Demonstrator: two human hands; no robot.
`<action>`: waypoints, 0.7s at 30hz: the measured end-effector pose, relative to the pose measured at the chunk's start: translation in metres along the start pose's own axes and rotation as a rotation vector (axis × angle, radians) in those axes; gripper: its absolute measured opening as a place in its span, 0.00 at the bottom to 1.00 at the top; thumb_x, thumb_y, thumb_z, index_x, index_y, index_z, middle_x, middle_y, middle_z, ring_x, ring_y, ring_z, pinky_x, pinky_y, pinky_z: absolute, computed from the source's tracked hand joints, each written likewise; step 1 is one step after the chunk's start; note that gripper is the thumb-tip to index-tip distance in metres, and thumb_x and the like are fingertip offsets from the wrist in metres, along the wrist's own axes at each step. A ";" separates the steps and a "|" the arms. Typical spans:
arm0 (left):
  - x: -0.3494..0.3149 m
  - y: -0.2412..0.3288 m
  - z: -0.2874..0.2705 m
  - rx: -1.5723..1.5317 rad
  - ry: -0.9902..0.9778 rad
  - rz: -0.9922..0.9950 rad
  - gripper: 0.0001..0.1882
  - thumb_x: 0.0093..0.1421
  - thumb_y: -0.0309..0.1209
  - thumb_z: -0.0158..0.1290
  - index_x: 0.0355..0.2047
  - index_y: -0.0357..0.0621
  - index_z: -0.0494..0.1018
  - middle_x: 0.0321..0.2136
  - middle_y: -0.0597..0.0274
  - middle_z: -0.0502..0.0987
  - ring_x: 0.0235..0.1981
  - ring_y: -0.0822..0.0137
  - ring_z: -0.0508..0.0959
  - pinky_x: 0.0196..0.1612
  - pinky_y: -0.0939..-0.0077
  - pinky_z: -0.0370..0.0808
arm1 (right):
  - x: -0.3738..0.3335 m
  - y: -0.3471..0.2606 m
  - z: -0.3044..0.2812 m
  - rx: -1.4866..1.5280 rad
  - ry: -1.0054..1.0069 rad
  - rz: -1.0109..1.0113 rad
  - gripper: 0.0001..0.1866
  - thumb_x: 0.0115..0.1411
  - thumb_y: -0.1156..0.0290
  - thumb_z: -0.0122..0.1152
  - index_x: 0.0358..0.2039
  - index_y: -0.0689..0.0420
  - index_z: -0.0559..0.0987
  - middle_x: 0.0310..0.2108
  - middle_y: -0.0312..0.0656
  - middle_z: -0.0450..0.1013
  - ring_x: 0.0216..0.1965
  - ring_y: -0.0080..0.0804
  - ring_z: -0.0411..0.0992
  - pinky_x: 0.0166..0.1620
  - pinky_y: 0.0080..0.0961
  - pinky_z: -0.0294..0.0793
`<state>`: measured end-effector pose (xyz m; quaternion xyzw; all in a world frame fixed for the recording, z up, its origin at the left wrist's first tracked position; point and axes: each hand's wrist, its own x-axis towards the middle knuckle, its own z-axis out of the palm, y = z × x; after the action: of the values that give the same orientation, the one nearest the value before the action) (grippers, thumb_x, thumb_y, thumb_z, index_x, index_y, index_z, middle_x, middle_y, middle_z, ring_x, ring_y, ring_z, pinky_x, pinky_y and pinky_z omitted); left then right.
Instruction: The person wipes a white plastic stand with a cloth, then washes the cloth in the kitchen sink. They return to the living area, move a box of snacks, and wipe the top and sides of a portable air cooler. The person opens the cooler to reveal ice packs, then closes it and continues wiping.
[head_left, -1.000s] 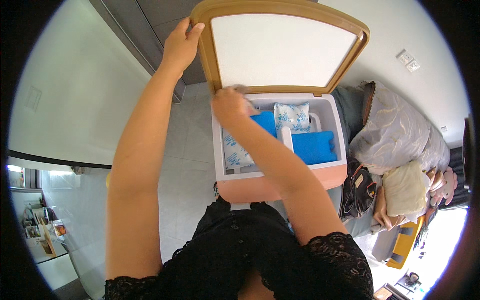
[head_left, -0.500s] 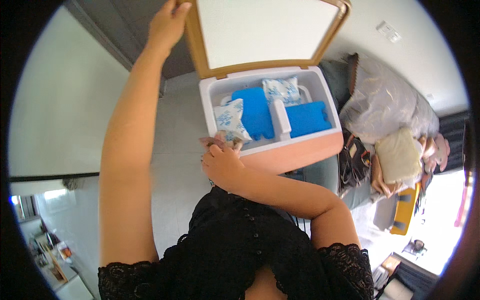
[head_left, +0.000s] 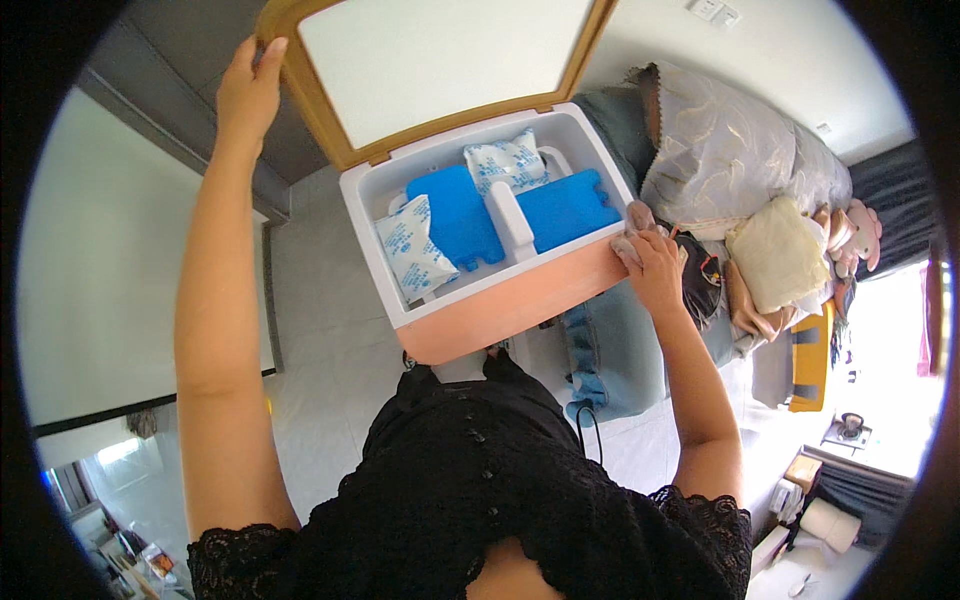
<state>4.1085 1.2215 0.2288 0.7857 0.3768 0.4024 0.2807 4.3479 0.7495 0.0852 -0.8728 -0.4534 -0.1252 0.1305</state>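
Note:
A cooler box (head_left: 490, 310) with a peach-coloured body and white rim stands in front of me. Its lid (head_left: 440, 60), white inside with a brown frame, is raised. My left hand (head_left: 250, 95) is closed around the lid's left edge. At the front right corner of the rim, my right hand (head_left: 655, 265) presses a crumpled pinkish-grey cloth (head_left: 638, 216), partly hidden by the fingers. Inside the cooler lie two blue ice packs (head_left: 455, 210) (head_left: 565, 208) and two white pouches with blue print (head_left: 415, 245) (head_left: 505, 162). A white divider (head_left: 510, 220) stands between the ice packs.
The cooler rests by a grey-green sofa (head_left: 620, 345). To the right are a large silvery cushion (head_left: 725, 150), a black bag (head_left: 700, 285), a cream cushion (head_left: 778, 255) and a yellow-and-grey item (head_left: 812, 360). Grey tiled floor (head_left: 320, 300) lies to the left.
My right hand has moved with the cloth from the cooler's front left corner to its front right corner. The left hand still holds the lid. The whole view has shifted.

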 end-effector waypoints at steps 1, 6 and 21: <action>0.001 -0.004 0.001 0.040 0.025 0.026 0.30 0.62 0.52 0.46 0.56 0.45 0.65 0.45 0.48 0.75 0.47 0.52 0.75 0.50 0.62 0.69 | -0.002 0.000 0.005 -0.011 0.022 -0.066 0.13 0.51 0.66 0.59 0.37 0.55 0.79 0.45 0.46 0.72 0.44 0.48 0.69 0.52 0.41 0.65; -0.002 -0.002 -0.003 0.049 0.015 0.022 0.29 0.63 0.51 0.46 0.57 0.45 0.65 0.44 0.48 0.75 0.47 0.53 0.75 0.49 0.63 0.69 | -0.007 -0.130 0.015 -0.098 -0.293 -0.496 0.14 0.52 0.70 0.57 0.40 0.57 0.77 0.44 0.45 0.72 0.47 0.44 0.68 0.54 0.41 0.64; -0.011 -0.005 -0.011 0.140 0.024 0.070 0.30 0.63 0.51 0.46 0.58 0.44 0.63 0.45 0.50 0.74 0.47 0.55 0.75 0.49 0.63 0.69 | -0.036 -0.246 0.050 0.565 0.005 -1.245 0.08 0.49 0.65 0.54 0.30 0.51 0.77 0.36 0.35 0.70 0.41 0.35 0.67 0.43 0.31 0.69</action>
<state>4.0931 1.2167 0.2260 0.8113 0.3797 0.3938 0.2062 4.1305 0.8762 0.0541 -0.3816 -0.8858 -0.0558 0.2580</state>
